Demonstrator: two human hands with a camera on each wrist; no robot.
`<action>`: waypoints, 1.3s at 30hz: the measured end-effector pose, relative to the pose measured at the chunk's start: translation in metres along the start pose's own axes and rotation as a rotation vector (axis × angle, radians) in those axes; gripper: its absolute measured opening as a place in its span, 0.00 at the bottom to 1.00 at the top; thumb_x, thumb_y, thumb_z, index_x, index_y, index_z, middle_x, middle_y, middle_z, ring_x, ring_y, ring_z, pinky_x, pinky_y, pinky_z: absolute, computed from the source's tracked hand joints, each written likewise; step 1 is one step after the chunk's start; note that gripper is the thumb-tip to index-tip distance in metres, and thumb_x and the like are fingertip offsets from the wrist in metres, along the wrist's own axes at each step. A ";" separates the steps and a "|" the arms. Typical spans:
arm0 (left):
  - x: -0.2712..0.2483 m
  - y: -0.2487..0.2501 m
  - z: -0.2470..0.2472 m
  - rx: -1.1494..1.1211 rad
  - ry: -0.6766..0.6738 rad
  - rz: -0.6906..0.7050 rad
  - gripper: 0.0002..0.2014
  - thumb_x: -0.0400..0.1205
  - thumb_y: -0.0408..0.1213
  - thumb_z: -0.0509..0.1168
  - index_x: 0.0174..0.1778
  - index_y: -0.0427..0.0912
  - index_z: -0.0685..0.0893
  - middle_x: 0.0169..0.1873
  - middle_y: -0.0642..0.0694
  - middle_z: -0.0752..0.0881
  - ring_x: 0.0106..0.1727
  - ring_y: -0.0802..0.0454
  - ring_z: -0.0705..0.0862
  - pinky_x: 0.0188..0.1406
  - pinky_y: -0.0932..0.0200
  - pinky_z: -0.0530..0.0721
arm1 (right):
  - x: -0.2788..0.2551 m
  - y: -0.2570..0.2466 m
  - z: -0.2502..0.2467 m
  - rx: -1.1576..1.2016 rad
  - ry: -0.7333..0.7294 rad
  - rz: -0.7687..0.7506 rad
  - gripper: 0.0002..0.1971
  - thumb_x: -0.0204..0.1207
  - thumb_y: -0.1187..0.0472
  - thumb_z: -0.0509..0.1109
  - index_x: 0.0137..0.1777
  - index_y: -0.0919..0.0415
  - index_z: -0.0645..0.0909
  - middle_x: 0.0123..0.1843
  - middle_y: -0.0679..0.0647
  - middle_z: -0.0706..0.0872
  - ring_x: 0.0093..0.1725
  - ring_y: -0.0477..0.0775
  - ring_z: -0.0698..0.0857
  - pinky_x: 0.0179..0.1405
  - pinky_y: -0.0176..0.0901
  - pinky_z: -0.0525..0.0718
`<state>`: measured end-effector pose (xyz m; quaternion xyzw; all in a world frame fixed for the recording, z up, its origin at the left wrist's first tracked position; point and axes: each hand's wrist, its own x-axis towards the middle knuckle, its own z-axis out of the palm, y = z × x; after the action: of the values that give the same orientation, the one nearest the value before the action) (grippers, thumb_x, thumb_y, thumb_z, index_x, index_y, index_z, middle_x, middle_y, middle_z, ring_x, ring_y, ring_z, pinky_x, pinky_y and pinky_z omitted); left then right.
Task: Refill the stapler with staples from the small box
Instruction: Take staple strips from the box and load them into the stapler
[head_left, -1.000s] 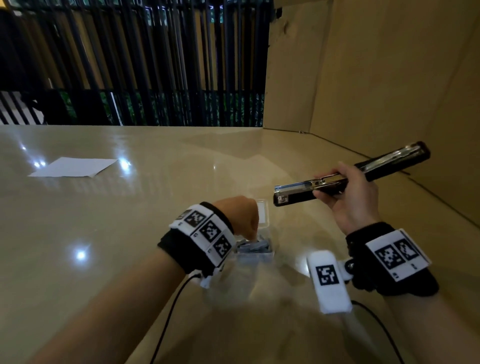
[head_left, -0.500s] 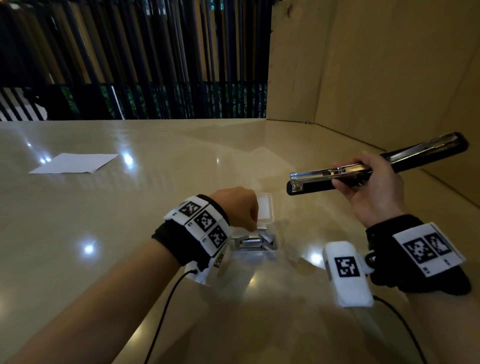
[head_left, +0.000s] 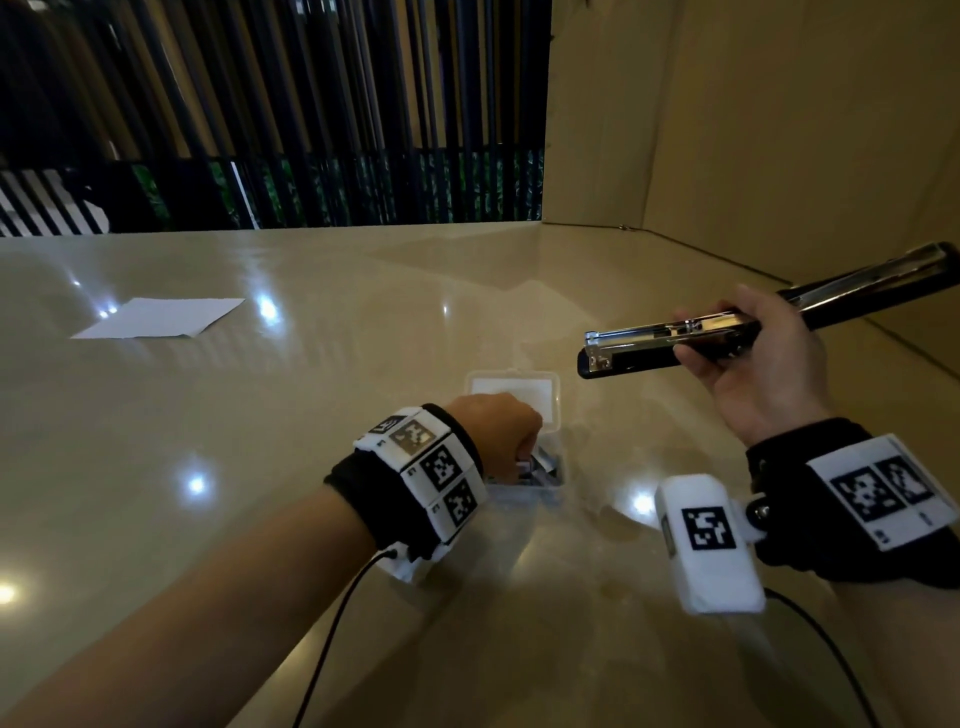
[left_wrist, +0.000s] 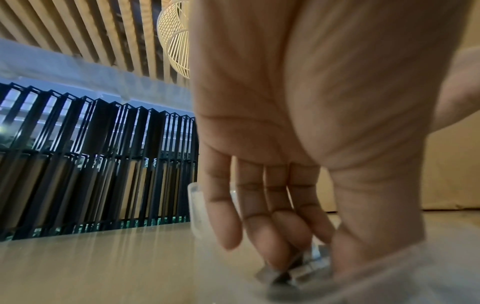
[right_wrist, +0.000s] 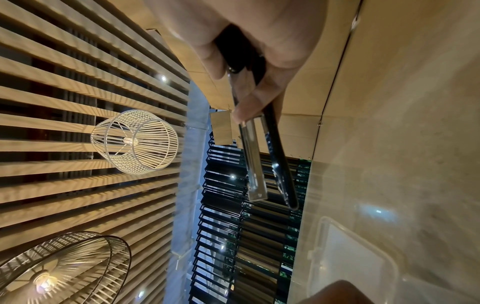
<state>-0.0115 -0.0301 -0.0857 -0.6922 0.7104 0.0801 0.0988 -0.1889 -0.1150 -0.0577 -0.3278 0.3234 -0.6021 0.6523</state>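
A small clear plastic box (head_left: 558, 470) lies open on the table, its lid (head_left: 514, 395) folded flat behind it. My left hand (head_left: 519, 447) reaches down into the box. In the left wrist view its fingers (left_wrist: 259, 236) and thumb close on shiny staples (left_wrist: 315, 259) inside. My right hand (head_left: 763, 374) holds the black stapler (head_left: 649, 361) in the air to the right of the box. The stapler is swung open, with its metal magazine (head_left: 670, 332) (right_wrist: 255, 164) bare on top and its upper arm (head_left: 883, 280) stretched out to the right.
A white sheet of paper (head_left: 156, 317) lies far left on the glossy beige table (head_left: 260, 519). Cardboard walls (head_left: 779, 130) rise along the right and back right. A black slatted fence (head_left: 311, 104) stands behind the table.
My right hand has carried the open stapler a little up and to the right. My left hand has stayed with its fingers in the box.
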 end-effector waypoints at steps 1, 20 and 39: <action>0.000 -0.001 -0.001 0.003 0.009 -0.003 0.09 0.78 0.36 0.63 0.52 0.39 0.79 0.50 0.40 0.81 0.55 0.39 0.81 0.56 0.50 0.81 | -0.001 0.000 0.000 0.002 -0.005 0.001 0.09 0.79 0.60 0.64 0.37 0.59 0.75 0.20 0.45 0.83 0.40 0.53 0.88 0.23 0.36 0.82; 0.006 -0.025 -0.006 -0.195 0.118 0.048 0.10 0.76 0.34 0.66 0.53 0.40 0.83 0.57 0.41 0.80 0.58 0.44 0.80 0.53 0.59 0.77 | -0.003 -0.002 0.003 0.002 -0.032 0.015 0.09 0.79 0.58 0.64 0.39 0.60 0.75 0.21 0.46 0.85 0.40 0.52 0.88 0.23 0.35 0.83; 0.001 -0.035 -0.015 -0.226 0.080 -0.041 0.14 0.77 0.37 0.67 0.58 0.38 0.83 0.57 0.40 0.84 0.57 0.45 0.83 0.59 0.54 0.80 | -0.004 -0.003 0.006 0.014 -0.037 0.034 0.10 0.80 0.59 0.63 0.37 0.60 0.75 0.20 0.46 0.84 0.37 0.51 0.87 0.23 0.34 0.83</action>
<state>0.0231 -0.0361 -0.0703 -0.7159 0.6860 0.1297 -0.0067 -0.1862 -0.1108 -0.0520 -0.3289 0.3126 -0.5870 0.6705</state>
